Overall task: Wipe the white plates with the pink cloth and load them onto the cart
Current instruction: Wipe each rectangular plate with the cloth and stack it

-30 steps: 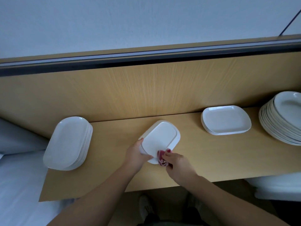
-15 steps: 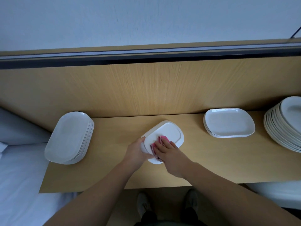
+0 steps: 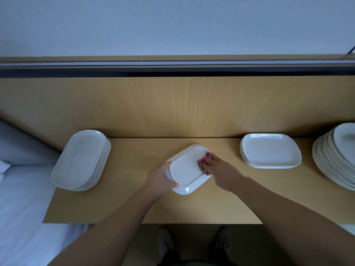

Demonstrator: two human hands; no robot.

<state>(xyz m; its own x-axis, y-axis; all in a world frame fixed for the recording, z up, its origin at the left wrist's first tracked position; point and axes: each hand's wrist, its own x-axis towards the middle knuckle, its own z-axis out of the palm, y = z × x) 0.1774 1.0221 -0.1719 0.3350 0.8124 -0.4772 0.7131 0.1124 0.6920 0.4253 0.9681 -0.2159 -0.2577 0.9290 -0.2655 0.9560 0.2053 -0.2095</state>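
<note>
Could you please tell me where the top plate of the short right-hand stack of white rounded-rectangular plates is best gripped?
Probably by its near long rim, coming from the front: the top white rounded-rectangular plate has an upturned lip for fingers there, while the wooden back panel stands close behind and the tall stack of round white plates crowds its right.

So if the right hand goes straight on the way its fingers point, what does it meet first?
Likely the white plate's far-left rim, then bare tabletop up to the wooden back panel; the left hand seems just beside that line.
</note>
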